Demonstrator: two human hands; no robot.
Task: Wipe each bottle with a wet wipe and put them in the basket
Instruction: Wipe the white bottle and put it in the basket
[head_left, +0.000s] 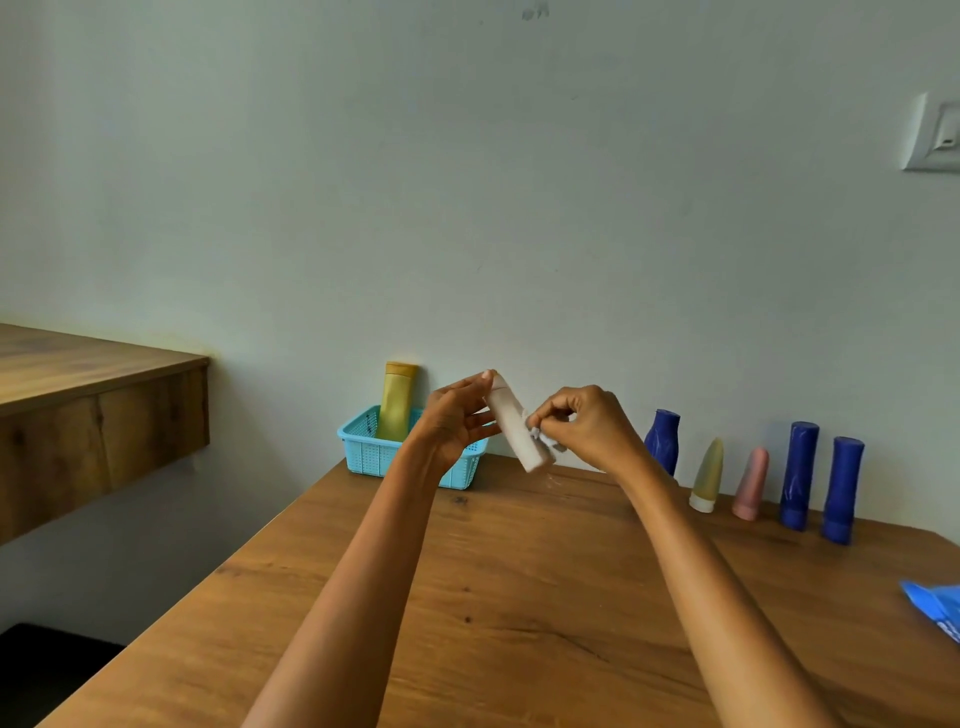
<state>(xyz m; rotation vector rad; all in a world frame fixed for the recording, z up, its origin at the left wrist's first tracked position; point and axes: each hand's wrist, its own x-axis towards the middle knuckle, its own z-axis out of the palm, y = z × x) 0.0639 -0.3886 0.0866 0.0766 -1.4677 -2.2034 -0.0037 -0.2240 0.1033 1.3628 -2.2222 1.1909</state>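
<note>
Nearest the camera, the wooden table (519, 597) runs forward under both forearms, with a blue wipes packet (935, 613) at its right edge; above the middle of the table the two hands meet around a white bottle (519, 431), held tilted in the air, its top up to the left and its base down to the right. The step in hand looks like the wiping of this bottle; the left hand (457, 421) steadies it with fingers curled about its upper part, one fingertip at the very top, while the right hand (587, 426) pinches a small crumpled wet wipe (540, 436) against the bottle's lower side, fingers bent tight on the wipe. The next move, I judge, calls for the wipe to cover the remaining surface, then for the bottle to travel left into the light-blue basket (374, 452), which sits just behind the left hand near the wall; a yellow bottle (397, 400) already stands in it. Farther right, along the wall, five bottles wait untouched: a blue bottle (664, 441), a pale yellow tube (707, 475), a pink tube (752, 483), and two tall blue bottles (798, 475) and (842, 491).
</note>
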